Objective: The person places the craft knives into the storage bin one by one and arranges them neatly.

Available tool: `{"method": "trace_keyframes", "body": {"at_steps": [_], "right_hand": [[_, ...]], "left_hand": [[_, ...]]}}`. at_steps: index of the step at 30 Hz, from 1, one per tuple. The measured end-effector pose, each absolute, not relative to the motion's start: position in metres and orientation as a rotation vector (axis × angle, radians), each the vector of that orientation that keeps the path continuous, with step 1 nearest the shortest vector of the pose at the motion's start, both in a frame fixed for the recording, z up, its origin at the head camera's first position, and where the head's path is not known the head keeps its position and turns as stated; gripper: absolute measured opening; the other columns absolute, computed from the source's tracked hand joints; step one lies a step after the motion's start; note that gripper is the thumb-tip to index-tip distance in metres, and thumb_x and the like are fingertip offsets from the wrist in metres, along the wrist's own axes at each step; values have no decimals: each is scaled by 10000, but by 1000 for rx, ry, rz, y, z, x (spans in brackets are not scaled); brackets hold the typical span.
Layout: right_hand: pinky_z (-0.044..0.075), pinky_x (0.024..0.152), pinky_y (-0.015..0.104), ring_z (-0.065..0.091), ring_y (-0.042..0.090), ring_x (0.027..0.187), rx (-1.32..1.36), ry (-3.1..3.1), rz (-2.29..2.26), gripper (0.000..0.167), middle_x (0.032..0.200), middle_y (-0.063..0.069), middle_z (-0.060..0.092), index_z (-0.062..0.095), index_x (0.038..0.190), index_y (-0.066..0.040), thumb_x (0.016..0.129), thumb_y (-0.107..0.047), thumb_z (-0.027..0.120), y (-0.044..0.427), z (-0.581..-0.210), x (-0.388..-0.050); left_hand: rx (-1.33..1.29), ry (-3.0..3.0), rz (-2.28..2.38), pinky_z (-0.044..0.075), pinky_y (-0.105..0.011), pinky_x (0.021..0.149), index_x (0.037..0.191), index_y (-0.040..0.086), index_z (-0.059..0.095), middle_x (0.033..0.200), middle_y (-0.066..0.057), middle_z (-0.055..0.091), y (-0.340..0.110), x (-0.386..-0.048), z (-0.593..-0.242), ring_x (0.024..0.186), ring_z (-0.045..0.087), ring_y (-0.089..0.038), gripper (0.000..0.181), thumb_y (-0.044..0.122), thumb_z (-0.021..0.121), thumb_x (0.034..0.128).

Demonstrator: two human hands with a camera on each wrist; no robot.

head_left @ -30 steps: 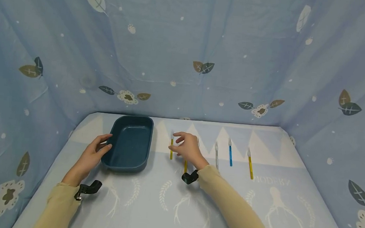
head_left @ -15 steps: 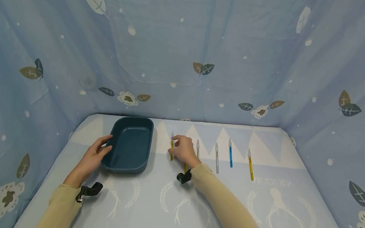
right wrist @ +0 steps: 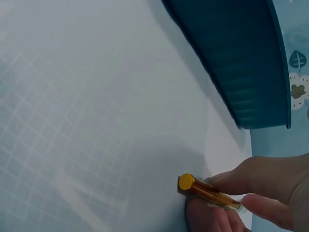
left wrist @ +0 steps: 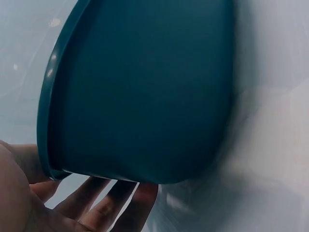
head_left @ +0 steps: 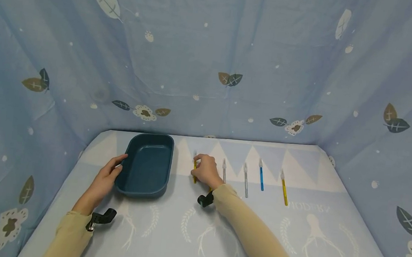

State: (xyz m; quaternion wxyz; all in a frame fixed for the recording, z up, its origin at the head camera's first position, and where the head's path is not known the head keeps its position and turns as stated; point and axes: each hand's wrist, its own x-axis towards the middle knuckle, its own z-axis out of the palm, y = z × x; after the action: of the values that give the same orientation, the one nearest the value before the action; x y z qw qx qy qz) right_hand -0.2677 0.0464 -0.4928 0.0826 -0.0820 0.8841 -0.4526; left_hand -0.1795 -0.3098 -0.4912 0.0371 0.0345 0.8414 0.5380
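Note:
In the head view my right hand (head_left: 206, 171) pinches a yellow craft knife (head_left: 194, 179) with a clear cap, lying on the table left of the others. The right wrist view shows its golden handle (right wrist: 212, 196) between thumb and fingers. A second yellow craft knife (head_left: 210, 189) is mostly hidden under this hand. My left hand (head_left: 103, 181) touches the left side of a dark teal tray (head_left: 146, 178). Seen from the left wrist, its fingers (left wrist: 104, 205) lie fairly straight against the tray's outer wall (left wrist: 145, 121).
Right of my right hand lie two silver craft knives (head_left: 246, 184), a blue one (head_left: 261, 178) and another yellow one (head_left: 284, 191), spaced apart. All have clear caps toward the back. A patterned blue curtain (head_left: 211, 63) encloses the table's back and sides.
My right hand has come down and closed its thumb and fingers on the leftmost yellow craft knife. The left hand stays at the tray.

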Motion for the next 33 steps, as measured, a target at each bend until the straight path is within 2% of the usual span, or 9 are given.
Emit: {"method": "trace_keyframes", "body": {"at_steps": [7, 11, 22, 29, 33], "right_hand": [[575, 514, 248, 648, 137, 505, -222, 2665, -1294, 447, 960, 187, 701, 714, 1306, 98, 870, 78, 811, 43, -488, -272], [562, 476, 241, 633, 116, 459, -211, 2671, -1278, 450, 1018, 243, 706, 729, 1286, 105, 852, 52, 831, 41, -492, -276], [551, 439, 249, 634, 138, 424, -84, 2655, -1309, 418, 762, 152, 694, 764, 1268, 68, 858, 54, 842, 37, -484, -270], [525, 434, 239, 604, 120, 422, -43, 2639, -1293, 417, 815, 170, 716, 775, 1288, 35, 872, 68, 788, 36, -481, -271], [528, 444, 238, 594, 115, 435, -21, 2604, -1346, 437, 740, 138, 695, 781, 1299, 4, 869, 76, 757, 39, -482, -271]], "left_hand": [[122, 2583, 1677, 180, -746, 1258, 1743, 53, 227, 1779, -286, 138, -308, -179, -489, 1630, 104, -523, 548, 170, 360, 1224], [110, 2584, 1675, 176, -742, 1262, 1739, 40, 227, 1778, -292, 135, -308, -181, -490, 1632, 96, -521, 541, 140, 351, 1221], [83, 2573, 1692, 173, -730, 1269, 1734, 35, 237, 1780, -283, 142, -307, -180, -490, 1636, 104, -504, 535, 140, 343, 1220], [85, 2580, 1681, 182, -728, 1269, 1733, 52, 255, 1782, -272, 146, -308, -180, -488, 1635, 114, -503, 535, 187, 354, 1225], [86, 2580, 1676, 185, -737, 1264, 1738, 71, 254, 1783, -272, 138, -308, -180, -488, 1634, 111, -510, 538, 202, 355, 1226]]}}
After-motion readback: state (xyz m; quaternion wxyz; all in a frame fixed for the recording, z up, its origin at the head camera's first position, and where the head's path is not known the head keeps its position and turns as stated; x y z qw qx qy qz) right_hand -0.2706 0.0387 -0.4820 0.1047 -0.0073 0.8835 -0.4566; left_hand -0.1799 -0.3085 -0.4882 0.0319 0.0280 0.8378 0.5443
